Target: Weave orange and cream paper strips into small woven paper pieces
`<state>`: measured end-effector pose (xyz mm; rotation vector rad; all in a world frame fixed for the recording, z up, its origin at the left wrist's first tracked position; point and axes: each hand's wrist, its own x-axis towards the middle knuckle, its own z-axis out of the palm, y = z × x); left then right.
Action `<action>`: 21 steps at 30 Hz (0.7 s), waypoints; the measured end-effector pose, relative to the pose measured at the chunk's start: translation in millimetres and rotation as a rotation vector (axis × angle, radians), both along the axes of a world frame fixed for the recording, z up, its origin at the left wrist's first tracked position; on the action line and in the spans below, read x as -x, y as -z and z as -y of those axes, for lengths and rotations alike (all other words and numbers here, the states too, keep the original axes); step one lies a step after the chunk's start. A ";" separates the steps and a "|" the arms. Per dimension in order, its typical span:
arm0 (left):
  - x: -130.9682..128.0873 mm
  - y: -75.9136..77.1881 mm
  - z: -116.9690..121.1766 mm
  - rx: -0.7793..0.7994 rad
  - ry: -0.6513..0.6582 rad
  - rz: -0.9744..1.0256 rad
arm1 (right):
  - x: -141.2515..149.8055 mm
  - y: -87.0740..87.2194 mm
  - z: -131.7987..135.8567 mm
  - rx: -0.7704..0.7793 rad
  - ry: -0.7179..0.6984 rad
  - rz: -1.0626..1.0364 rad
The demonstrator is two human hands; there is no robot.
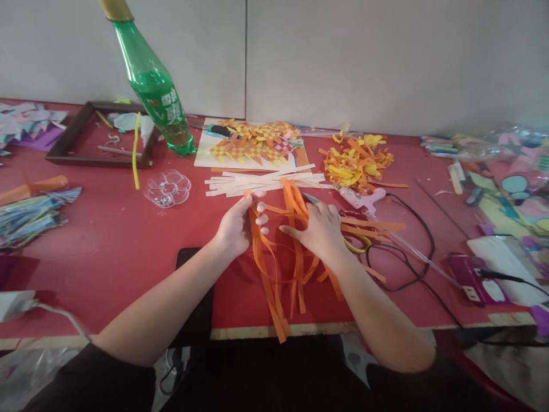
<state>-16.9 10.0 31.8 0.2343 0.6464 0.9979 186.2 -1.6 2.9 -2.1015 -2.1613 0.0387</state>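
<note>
In the head view, my left hand (240,223) is closed around a few long orange paper strips (269,286), which hang down toward the table's front edge. My right hand (322,232) lies over more loose orange strips (299,266), its thumb stretched out to the left and away from the fingers. Scissors with a yellow handle (359,245) lie partly hidden beneath that hand and the strips. Just beyond both hands is a bunch of white paper strips (257,182).
A green bottle (160,106) stands back left by a dark wooden frame (92,162). A clear flower-shaped dish (167,189), woven paper pieces (253,146), a yellow-orange strip pile (358,160) and a pink glue gun (362,200) with its black cable lie around. A phone (195,303) lies under my left forearm.
</note>
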 end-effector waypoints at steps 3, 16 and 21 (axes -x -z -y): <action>1.4 -0.1 -0.4 0.010 0.007 0.043 | -0.5 0.0 -2.5 0.038 -0.051 -0.025; 1.5 -1.8 -1.2 0.024 -0.014 0.070 | 11.8 -29.8 -10.7 0.208 -0.205 0.139; 3.1 -0.4 -2.2 0.040 -0.040 0.066 | -5.7 -34.6 -16.0 0.223 -0.069 -0.206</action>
